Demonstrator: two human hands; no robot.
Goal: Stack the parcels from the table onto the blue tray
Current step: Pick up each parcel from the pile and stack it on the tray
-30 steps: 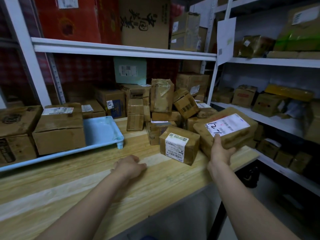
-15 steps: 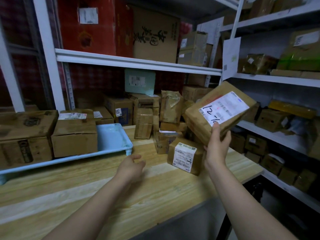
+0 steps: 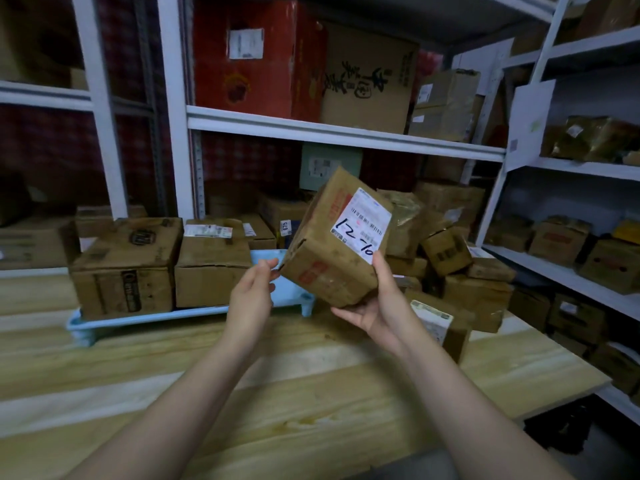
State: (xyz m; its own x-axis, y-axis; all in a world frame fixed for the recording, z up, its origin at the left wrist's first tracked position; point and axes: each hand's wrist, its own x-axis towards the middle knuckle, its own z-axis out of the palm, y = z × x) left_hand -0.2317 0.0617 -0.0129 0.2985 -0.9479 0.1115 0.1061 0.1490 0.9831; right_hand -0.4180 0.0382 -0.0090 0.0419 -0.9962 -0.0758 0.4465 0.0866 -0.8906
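Observation:
My right hand [image 3: 375, 308] holds a brown cardboard parcel [image 3: 325, 251] with a white label marked "12-10", tilted in the air above the table, thumb on the label side and fingers under it. My left hand [image 3: 252, 294] touches the parcel's left lower corner with its fingertips. Behind them lies the blue tray [image 3: 138, 318] with two parcels on it: a larger one [image 3: 128, 265] at the left and one with a white label [image 3: 211, 265] beside it. A heap of several parcels [image 3: 450, 261] lies on the table to the right.
The wooden table [image 3: 277, 393] runs across the foreground, its right edge near the white shelving [image 3: 571, 278] full of boxes. A labelled parcel [image 3: 440, 323] lies just right of my right wrist. Above the tray a white shelf [image 3: 329, 129] carries large cartons.
My right hand has lifted the labelled parcel off the heap and carried it left toward the tray. My left hand has risen from the table to the parcel's corner.

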